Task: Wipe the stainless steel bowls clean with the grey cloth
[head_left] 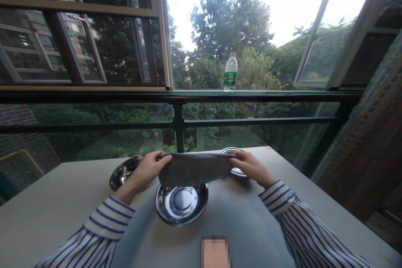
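A grey cloth (196, 169) is stretched between my two hands, held up over the far rim of the middle metal bowl (182, 203). My left hand (150, 169) pinches its left upper corner, thumb on top. At the right upper corner my right hand (249, 165) grips it the same way. The middle bowl looks shiny, and I see only its bare metal inside; its back edge is hidden by the cloth. Behind my left hand stands a second metal bowl (121, 176), partly covered by the forearm. A metal dish (234, 150) sits behind my right hand, partly hidden.
The bowls stand on a white table (47, 192) against a dark green railing (266, 97). On the ledge behind is a clear bottle with a green label (230, 76). An open window pane (323, 46) is at the right, a curtain (370, 134) beside it.
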A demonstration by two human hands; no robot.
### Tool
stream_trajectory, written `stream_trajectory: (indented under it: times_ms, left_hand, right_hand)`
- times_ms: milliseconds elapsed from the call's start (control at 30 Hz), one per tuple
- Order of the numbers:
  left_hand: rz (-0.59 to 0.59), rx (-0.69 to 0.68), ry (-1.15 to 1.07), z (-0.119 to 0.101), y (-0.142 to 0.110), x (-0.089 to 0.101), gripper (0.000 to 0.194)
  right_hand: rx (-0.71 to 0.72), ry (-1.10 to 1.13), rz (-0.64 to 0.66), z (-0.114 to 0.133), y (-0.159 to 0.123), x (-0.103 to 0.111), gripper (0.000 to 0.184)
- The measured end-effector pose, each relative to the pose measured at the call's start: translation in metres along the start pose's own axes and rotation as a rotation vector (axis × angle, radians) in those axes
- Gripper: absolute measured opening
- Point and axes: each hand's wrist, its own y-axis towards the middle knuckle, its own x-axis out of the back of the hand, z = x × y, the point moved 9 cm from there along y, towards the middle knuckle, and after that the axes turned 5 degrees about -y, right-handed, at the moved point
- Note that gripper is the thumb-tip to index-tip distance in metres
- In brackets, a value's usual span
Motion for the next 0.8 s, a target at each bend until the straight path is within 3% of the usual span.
stream_trajectory:
  times_ms: [133,233,367,433,500,633,733,800]
  left_hand:
    - [-0.114,0.025,-0.062,0.014,0.002,-0.009,0.030]
    - [-0.116,0.044,-0.150,0.017,-0.001,-0.022,0.032]
    - [0.000,0.085,-0.291,0.009,-0.015,-0.044,0.036]
    - [0.183,0.121,-0.471,0.004,-0.025,-0.065,0.041]
    - [0.287,0.075,-0.553,-0.004,-0.033,-0.075,0.045]
    - [0.287,-0.013,-0.491,-0.006,-0.035,-0.076,0.052]
    - [0.214,0.031,-0.519,0.004,-0.032,-0.067,0.043]
    - [0.190,0.083,-0.560,0.010,-0.031,-0.062,0.042]
  right_hand:
    - [0.002,-0.019,-0.115,0.014,-0.005,-0.009,0.015]
    - [0.038,0.023,-0.132,0.031,-0.009,-0.023,0.016]
    - [0.161,0.114,-0.035,0.062,-0.017,-0.050,0.017]
    - [0.246,0.116,0.025,0.077,-0.024,-0.062,0.018]
    - [0.309,0.115,0.087,0.086,-0.030,-0.073,0.024]
    - [0.366,0.220,0.205,0.088,-0.036,-0.084,0.041]
    - [0.332,0.342,0.097,0.075,-0.032,-0.070,0.037]
    - [0.214,0.422,-0.005,0.057,-0.028,-0.058,0.036]
